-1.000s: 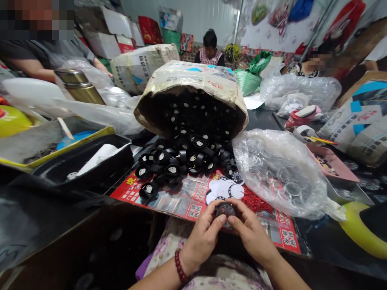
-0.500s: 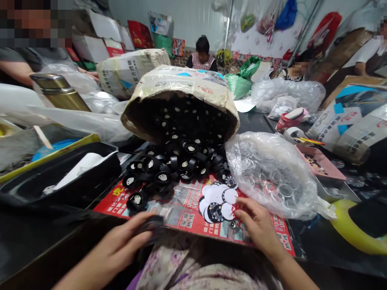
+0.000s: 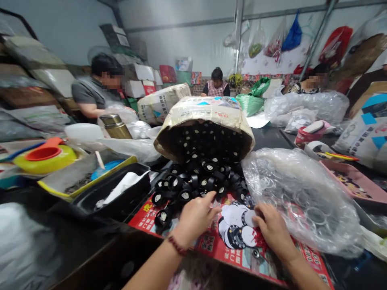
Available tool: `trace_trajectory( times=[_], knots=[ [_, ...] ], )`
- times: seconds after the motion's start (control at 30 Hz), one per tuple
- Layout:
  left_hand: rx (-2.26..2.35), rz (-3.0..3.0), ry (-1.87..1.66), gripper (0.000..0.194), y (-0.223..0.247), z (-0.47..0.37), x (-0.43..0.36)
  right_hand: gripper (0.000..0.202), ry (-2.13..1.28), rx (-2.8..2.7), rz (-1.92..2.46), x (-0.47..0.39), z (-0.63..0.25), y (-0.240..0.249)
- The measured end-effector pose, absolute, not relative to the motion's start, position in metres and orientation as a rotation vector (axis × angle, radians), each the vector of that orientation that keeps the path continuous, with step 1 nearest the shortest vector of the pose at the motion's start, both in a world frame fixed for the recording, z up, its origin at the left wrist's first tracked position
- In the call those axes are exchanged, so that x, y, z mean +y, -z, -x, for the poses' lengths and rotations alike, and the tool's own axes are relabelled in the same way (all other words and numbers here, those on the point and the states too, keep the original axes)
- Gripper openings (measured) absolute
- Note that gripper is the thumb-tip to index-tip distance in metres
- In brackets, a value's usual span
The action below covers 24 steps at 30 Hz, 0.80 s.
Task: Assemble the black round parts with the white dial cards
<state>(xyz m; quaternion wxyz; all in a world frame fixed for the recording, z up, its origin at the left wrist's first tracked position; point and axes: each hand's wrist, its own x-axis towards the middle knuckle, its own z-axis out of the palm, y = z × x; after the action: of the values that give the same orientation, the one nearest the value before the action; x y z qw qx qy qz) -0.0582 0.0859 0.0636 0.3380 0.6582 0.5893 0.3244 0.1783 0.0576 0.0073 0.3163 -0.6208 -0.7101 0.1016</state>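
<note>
My left hand reaches to the near edge of a pile of black ring-shaped pieces. Its index finger is stretched out and its thumb stands apart; I see nothing held in it. The pieces have pale inserts and spill from the mouth of a large white sack. To the right, my right hand is at a small heap of round dials, some plain white, some printed black. Its fingertips are closed on the edge of a pale dial. A small metal part lies just below the heap.
Right of the heap sits a clear plastic bag of transparent rings, with a pink tray beyond. On the left are a black tray, a yellow tape dispenser and a thermos. Several people sit around the table.
My left hand has moved up and right to the pile, and the black piece it held is gone from it. My right hand stays at the dials. The view has turned left and tilted up.
</note>
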Motion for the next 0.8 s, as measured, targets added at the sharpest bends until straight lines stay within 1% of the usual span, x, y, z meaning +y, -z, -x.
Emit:
trace_trajectory(
  times=[0.1, 0.2, 0.27, 0.37, 0.43, 0.57, 0.63, 0.7, 0.8],
  knots=[
    [1.683, -2.007, -0.724, 0.029, -0.054, 0.024, 0.109, 0.011, -0.439, -1.768, 1.629, 0.064, -0.185, -0.003],
    [1.745, -2.052, -0.632, 0.023, -0.041, 0.018, 0.126, 0.021, -0.524, -1.674, 1.627, 0.07, -0.189, -0.003],
    [1.752, -2.067, -0.59, 0.022, -0.035, 0.024, 0.127, 0.028, -0.528, -1.662, 1.62, 0.072, -0.189, -0.006],
    [1.708, -2.054, -0.586, 0.029, -0.03, 0.045, 0.112, 0.022, -0.512, -1.744, 1.613, 0.072, -0.189, -0.012],
    [1.636, -1.91, -0.624, 0.035, -0.027, 0.061, 0.095, 0.02, -0.506, -1.765, 1.628, 0.072, -0.188, -0.015],
    [1.303, -1.27, -0.754, 0.04, -0.022, 0.081, 0.064, 0.019, -0.499, -1.737, 1.646, 0.074, -0.186, -0.018],
    [1.247, -1.178, -0.78, 0.038, -0.021, 0.082, 0.057, 0.017, -0.504, -1.735, 1.625, 0.073, -0.186, -0.02],
    [1.298, -1.169, -0.804, 0.037, -0.02, 0.08, 0.055, 0.017, -0.506, -1.73, 1.6, 0.069, -0.186, -0.023],
    [1.404, -1.157, -0.833, 0.045, -0.021, 0.075, 0.056, 0.02, -0.446, -1.688, 1.552, 0.057, -0.183, -0.032]
  ],
)
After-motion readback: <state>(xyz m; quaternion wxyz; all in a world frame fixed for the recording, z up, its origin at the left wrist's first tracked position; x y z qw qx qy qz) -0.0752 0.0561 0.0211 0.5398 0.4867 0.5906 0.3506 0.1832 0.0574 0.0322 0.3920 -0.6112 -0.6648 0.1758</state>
